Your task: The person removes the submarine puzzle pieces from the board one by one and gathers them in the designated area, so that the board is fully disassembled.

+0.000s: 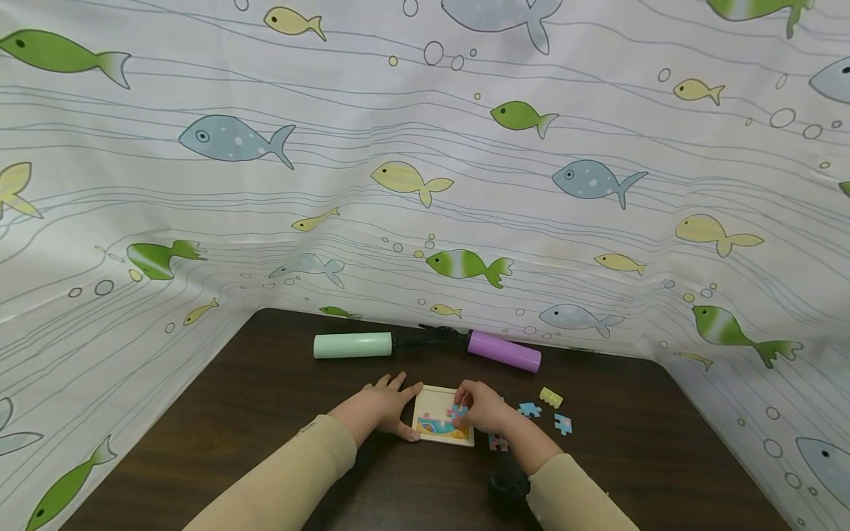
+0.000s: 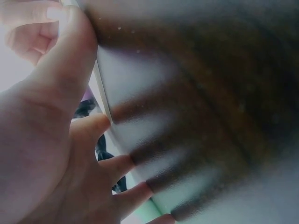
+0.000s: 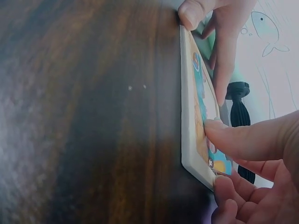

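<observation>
A square wooden puzzle tray [image 1: 433, 400] lies on the dark table, its near rows filled with blue and orange picture pieces. My left hand [image 1: 387, 407] is spread beside it, thumb at the near-left corner and index fingertip at the far-left one; the left wrist view shows its other fingertips down on the tabletop. In my right hand [image 1: 486, 409] a blue puzzle piece [image 1: 458, 414] is pinched over the filled rows. The right wrist view has that thumb [image 3: 224, 137] above the tray's picture and curled fingers by its rim [image 3: 201, 175].
Right of the tray lie several loose pieces, among them a blue one [image 1: 529, 409], another blue one [image 1: 563, 424] and a yellow one [image 1: 550, 397]. Behind stand out a mint-green cylinder [image 1: 353, 345] and a purple cylinder [image 1: 505, 350] with black ends. A fish-print sheet [image 1: 425, 221] surrounds the table.
</observation>
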Demonstrator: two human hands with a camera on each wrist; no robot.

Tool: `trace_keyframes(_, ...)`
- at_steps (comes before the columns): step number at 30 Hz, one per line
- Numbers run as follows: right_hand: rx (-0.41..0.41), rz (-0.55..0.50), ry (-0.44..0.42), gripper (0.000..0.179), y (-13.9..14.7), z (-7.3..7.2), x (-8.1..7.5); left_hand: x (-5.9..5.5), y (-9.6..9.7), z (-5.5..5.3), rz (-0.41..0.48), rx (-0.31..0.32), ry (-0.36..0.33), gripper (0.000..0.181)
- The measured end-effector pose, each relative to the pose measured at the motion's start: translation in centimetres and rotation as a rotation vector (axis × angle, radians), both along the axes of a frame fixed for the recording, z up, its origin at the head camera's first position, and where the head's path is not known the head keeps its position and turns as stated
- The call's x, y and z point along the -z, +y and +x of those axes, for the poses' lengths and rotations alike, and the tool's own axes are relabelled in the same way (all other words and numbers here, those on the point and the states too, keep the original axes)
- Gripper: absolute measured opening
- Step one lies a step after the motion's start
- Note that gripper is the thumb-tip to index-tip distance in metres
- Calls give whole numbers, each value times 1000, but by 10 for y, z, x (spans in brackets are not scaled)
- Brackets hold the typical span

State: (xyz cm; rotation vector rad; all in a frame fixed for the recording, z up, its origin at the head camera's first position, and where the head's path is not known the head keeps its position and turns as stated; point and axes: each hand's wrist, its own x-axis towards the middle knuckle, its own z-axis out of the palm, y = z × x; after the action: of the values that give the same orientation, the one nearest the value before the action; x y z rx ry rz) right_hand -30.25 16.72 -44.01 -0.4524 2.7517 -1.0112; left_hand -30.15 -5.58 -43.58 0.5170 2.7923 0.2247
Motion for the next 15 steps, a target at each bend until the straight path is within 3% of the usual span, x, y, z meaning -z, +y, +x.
trace_keyframes(4,6,-3,4,31,1,0,1,0,0,1,-6,5,10,97)
trace_keyframes(11,-20,-198,-3,6,7,-1,5,0,-1,0,-15,9,11,97)
trace_keyframes(15,-29,-249,-19,5,9,-2,5,0,0,1,-17,4,5,98)
